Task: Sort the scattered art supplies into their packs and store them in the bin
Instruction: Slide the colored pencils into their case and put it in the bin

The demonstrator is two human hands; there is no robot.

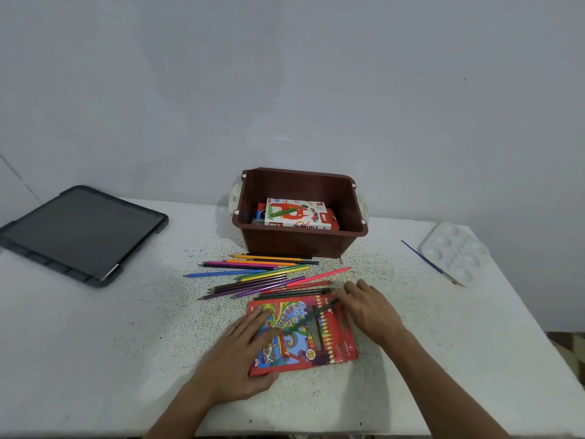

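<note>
Head view: the oil pastels box [297,213] is already in the brown bin [300,242], while the coloured pencils [259,274] still lie loose on the counter [126,343]. The left hand [243,353] presses flat on the pencil pack [335,343], and the right hand [370,308] pinches a green pencil [310,315] over it.

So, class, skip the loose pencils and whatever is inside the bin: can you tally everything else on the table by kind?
Bin: 1
Pencil pack: 1
Paintbrush: 1
Palette: 1
Tablet: 1
Total: 5
</note>
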